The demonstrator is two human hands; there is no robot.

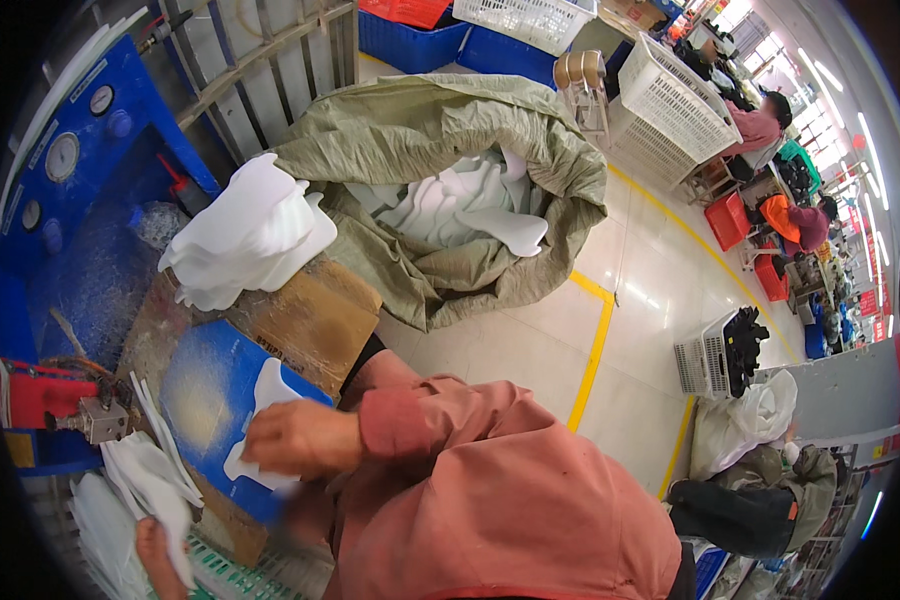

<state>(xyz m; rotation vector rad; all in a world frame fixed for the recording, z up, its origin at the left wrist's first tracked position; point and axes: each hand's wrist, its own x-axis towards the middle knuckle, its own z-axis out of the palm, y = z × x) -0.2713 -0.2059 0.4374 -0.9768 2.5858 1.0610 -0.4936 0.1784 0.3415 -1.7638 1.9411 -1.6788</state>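
Note:
A flat white piece (273,392) with curved edges lies on a blue board (198,375) at the near left. My right hand (305,438) is over that piece, its fingers curled down onto it and slightly blurred. At the lower left, my left hand (158,560) grips several thin white pieces (155,480) of similar look, its thumb showing against them. More white pieces (95,535) stand beside it. Beyond the board, a tall pile of white pieces (250,235) rests on worn brown cardboard (305,320).
A large olive sack (410,125), open at the top, holds many white pieces. A blue machine panel with gauges (62,158) stands at the left. White crates (670,100) are at the back, and a crate of black items (705,360) sits on the right. People work farther off.

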